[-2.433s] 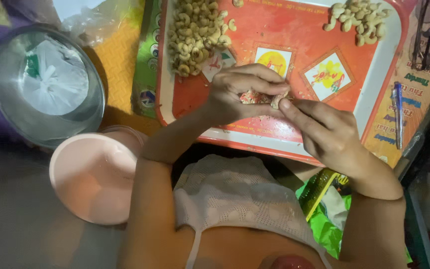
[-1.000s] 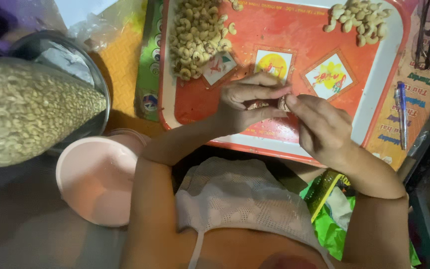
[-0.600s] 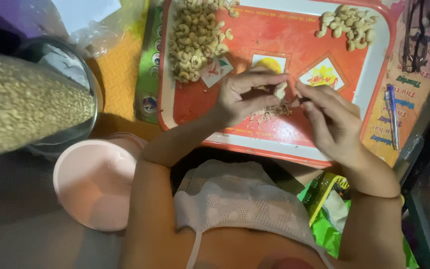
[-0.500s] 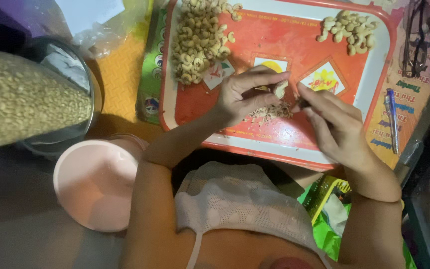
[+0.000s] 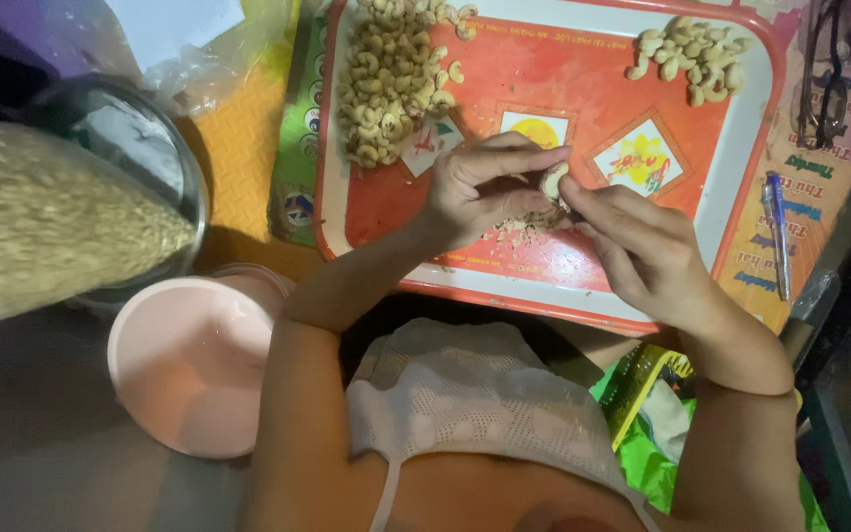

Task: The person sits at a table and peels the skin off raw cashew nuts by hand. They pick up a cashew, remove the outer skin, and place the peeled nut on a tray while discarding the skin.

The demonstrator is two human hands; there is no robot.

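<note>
Apparently much work remains, because the left hand (image 5: 475, 192) and right hand (image 5: 642, 251) both pinch one pale curved cashew nut (image 5: 552, 180) over the red plastic tray (image 5: 741, 212), beside a large unpeeled heap (image 5: 391, 79) and a small cleaned pile (image 5: 689, 57).

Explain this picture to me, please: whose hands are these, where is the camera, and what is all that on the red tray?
The camera sits on the person's head and looks straight down, so you see their own arms from above. The left hand and right hand meet over a red tray and pinch one cashew nut between their fingers. Small crumbs lie on the tray just under it. A big pile of cashews lies at the tray's top left, a smaller pile at its top right. Left of the tray stand a pink bowl and a metal bowl. A pen lies to the right.
</note>
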